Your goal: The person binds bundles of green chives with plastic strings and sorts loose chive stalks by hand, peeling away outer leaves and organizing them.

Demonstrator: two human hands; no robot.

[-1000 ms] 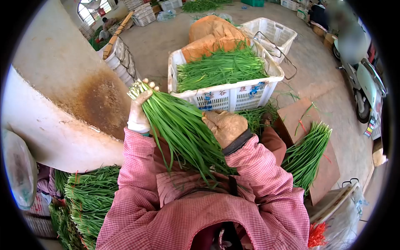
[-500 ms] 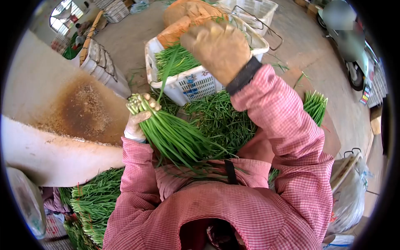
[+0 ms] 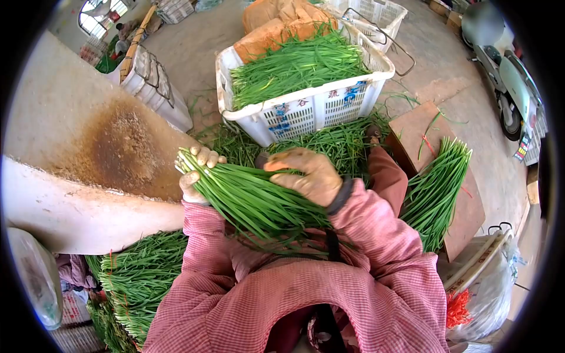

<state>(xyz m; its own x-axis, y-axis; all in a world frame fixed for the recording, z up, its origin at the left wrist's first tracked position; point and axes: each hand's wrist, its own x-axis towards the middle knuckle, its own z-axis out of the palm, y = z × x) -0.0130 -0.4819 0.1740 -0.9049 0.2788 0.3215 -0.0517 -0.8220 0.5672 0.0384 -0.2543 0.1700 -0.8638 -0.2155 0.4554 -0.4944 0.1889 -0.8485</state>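
Observation:
A bunch of garlic chives [image 3: 247,191] lies across my lap, its pale stem ends to the left and its leaves fanning right. My gloved left hand [image 3: 200,167] is closed around it near the stem ends. On the leaves, my gloved right hand [image 3: 312,176] curls its fingers and thumb over the upper side of the bunch; the part under the palm is hidden. Just ahead stands a white plastic crate [image 3: 321,100] with loose garlic chives [image 3: 300,65] inside and an orange sack [image 3: 288,29] at its back.
Leaf scraps [image 3: 329,144] cover the floor around my feet. To the right, a chive bundle [image 3: 438,188] rests on a brown board [image 3: 421,126]. Tied bundles [image 3: 141,276] are stacked at lower left, beside a stained white surface [image 3: 76,217]. A scooter [image 3: 509,88] stands farther right.
My right hand has come down from above the crate onto the leaves of the bunch. My left hand keeps its hold. The view has shifted, showing more of the crate and right-hand bundle.

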